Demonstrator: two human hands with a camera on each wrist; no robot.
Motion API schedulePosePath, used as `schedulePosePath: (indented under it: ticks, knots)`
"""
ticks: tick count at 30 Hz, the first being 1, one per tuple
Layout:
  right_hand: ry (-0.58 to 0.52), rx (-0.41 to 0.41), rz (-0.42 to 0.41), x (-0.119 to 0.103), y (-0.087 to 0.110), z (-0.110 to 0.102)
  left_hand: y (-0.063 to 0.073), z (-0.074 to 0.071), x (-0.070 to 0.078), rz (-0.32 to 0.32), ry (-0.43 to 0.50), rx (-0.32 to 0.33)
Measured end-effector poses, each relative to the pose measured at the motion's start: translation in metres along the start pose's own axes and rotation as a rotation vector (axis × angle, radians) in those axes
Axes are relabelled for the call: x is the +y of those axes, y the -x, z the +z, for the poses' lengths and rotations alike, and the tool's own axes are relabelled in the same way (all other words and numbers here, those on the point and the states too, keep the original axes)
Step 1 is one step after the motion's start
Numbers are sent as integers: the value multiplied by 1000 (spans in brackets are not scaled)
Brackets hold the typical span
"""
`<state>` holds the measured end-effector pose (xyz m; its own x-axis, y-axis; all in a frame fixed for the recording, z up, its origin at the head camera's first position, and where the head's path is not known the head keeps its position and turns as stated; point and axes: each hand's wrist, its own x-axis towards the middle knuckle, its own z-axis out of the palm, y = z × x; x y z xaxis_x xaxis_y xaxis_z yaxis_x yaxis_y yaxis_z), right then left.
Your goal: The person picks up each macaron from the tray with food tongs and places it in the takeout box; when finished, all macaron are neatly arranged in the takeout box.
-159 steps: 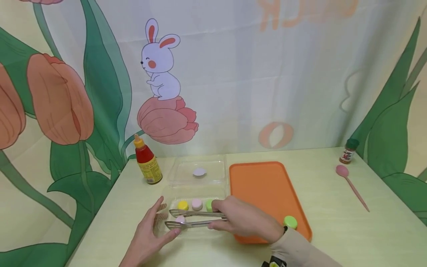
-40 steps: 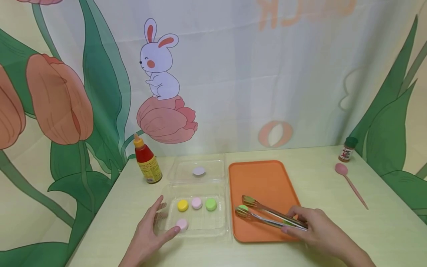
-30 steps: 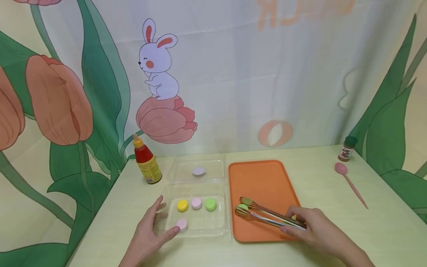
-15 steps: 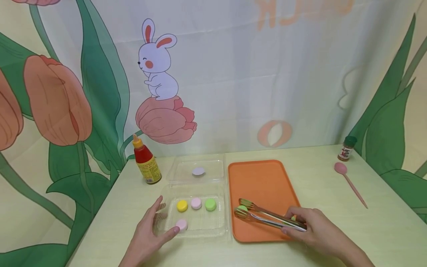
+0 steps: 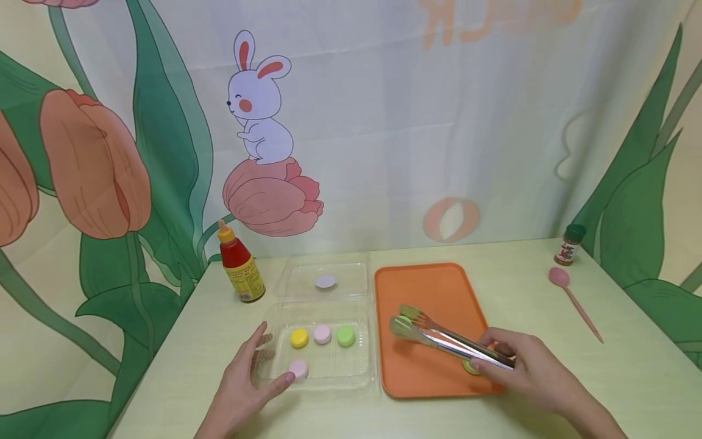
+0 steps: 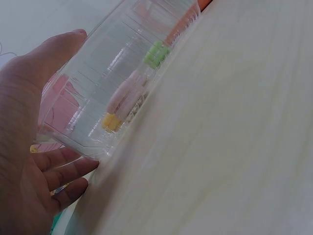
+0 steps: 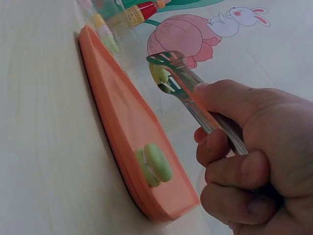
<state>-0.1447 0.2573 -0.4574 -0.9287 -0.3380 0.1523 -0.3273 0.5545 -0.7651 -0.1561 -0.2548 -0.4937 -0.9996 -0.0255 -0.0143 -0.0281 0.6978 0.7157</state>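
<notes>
My right hand [image 5: 526,366] grips metal tongs [image 5: 455,344] above the orange tray [image 5: 428,292]. A green macaron [image 7: 157,73] is between the tong tips, raised off the tray in the right wrist view. Another green macaron [image 7: 154,164] rests at the tray's near right, partly behind the tongs in the head view. My left hand [image 5: 244,378] holds the left end of a clear plastic container [image 5: 329,381], thumb at its front and fingers at its side. Inside lie a yellow macaron [image 5: 298,338], a pink macaron [image 5: 322,334], a green macaron [image 5: 345,336] and a front pink macaron [image 5: 298,370].
The container's open lid [image 5: 345,271] lies behind it, bearing a pale oval spot. A red sauce bottle [image 5: 241,268] stands at the back left. At the far right are a green-capped spice jar [image 5: 569,245] and a pink spoon [image 5: 573,302]. A printed curtain hangs behind.
My right hand has moved the tongs from over the container to the tray. Within the last half second the tong tips have risen with the green macaron. The left hand has stayed in place.
</notes>
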Motion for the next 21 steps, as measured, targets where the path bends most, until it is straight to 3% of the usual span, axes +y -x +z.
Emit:
schedulePosePath:
  ticks: [5, 11, 16, 21]
  knots:
    - [-18, 12, 5, -7, -5, -2, 0, 0, -1, -5, 2, -7]
    - [-39, -11, -79, -23, -19, 1, 0, 0, -1, -11, 7, -9]
    - [-84, -77, -117, -40, -34, 12, 0, 0, -2, -12, 7, -7]
    - [-51, -113, -192, -51, -45, 31, -1, 0, -2, -4, 9, -8]
